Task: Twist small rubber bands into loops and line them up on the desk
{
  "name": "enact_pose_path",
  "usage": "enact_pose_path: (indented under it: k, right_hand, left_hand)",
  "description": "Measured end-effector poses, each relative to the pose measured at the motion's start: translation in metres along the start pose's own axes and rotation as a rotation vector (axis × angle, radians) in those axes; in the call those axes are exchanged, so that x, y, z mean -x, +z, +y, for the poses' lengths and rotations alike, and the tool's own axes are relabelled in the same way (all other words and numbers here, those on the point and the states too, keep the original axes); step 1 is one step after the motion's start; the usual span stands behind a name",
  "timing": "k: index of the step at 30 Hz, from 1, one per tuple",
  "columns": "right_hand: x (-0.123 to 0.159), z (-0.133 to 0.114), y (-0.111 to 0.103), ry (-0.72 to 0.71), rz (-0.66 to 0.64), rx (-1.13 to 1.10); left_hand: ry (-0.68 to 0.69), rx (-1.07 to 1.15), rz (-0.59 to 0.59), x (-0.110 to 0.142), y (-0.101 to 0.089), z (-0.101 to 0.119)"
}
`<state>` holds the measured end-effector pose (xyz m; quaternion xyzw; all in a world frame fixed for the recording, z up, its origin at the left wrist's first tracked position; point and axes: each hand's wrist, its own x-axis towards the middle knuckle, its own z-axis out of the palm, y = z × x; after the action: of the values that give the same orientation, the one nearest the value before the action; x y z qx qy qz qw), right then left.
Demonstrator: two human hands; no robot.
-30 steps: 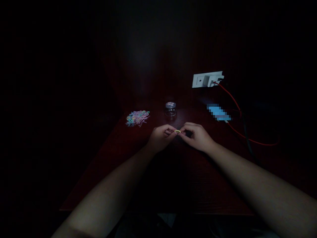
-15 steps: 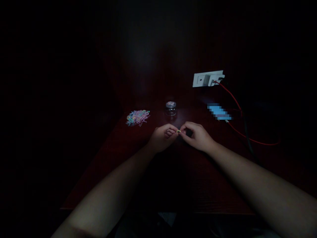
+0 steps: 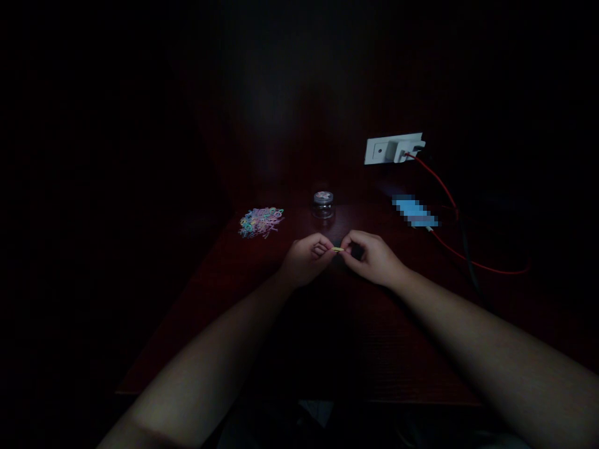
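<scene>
A left hand (image 3: 304, 260) and a right hand (image 3: 377, 260) are meeting above a dark red surface (image 3: 201, 305), each pinching one end of a small yellow band (image 3: 337, 249) between thumb and finger. The band, bowed into an open loop a moment ago, is now showing as a thin, almost straight strip; it is apparently being turned or drawn taut, suggesting the handling is centring on this single piece. At eleven o'clock from the hands, a clear jar (image 3: 322, 211) is standing upright, its lid (image 3: 323, 196) on. A loose pile of pastel bands (image 3: 260, 222) is lying at ten o'clock. At two o'clock, a pixelated blue device (image 3: 414, 211) is resting near a red cable (image 3: 440, 181) running from a wall socket (image 3: 372, 151) at one o'clock.
</scene>
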<state>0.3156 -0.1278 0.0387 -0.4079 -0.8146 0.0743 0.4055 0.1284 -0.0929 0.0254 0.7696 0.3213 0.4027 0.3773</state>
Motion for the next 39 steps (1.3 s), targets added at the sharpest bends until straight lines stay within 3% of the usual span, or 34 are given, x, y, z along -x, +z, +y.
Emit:
enact_pose_path:
  k: [7, 12, 18, 26, 33, 39]
  right_hand:
    - [0.0, 0.0, 0.0, 0.009, -0.038, -0.015]
    - [0.001, 0.009, 0.004, 0.041, -0.111, 0.063]
    - [0.008, 0.026, 0.012, 0.169, -0.253, 0.208]
    - [0.009, 0.027, 0.014, 0.251, -0.293, 0.197]
    - [0.007, 0.026, 0.01, 0.39, -0.334, 0.305]
    - [0.008, 0.028, 0.012, 0.393, -0.417, 0.354]
  left_hand:
    - [0.015, -0.066, -0.008, -0.001, -0.002, -0.005]
    - [0.024, -0.276, -0.014, -0.004, -0.014, -0.013]
    - [-0.158, -0.629, 0.097, -0.011, -0.041, -0.027]
    - [-0.27, -0.774, 0.147, -0.016, -0.057, -0.037]
    - [-0.21, -0.783, 0.106, -0.016, -0.057, -0.039]
    - [-0.117, -0.823, 0.033, -0.015, -0.049, -0.034]
